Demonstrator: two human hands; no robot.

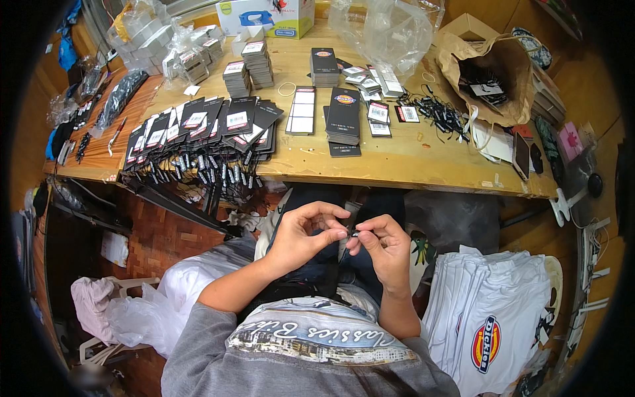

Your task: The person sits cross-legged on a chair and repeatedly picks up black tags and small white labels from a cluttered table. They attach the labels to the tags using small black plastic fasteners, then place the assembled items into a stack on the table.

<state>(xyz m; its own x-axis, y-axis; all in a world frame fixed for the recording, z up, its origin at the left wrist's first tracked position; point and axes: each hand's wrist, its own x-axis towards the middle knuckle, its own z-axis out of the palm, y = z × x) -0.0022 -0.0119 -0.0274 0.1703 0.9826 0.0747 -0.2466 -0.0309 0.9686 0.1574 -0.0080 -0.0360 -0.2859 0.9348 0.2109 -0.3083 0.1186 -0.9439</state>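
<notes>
Over my lap, my left hand (307,230) and my right hand (382,245) meet fingertip to fingertip. Between them is a small black tag string (354,233) with a pale glint on it. My right thumb and fingers pinch it. The left thumb tip presses at its other end, with the left index finger arched above. Much of the piece is hidden by the fingers. Ahead on the table lies a spread of black hang tags (218,122) with their strings hanging over the front edge. Further right sits a stack of black tags (344,116).
A heap of loose black strings (433,114) lies beside a brown paper bag (489,73) on the wooden table (397,159). Stacked labels (256,66) stand further back. Folded white shirts (486,311) are piled at my right, and a white plastic bag (192,284) is at my left.
</notes>
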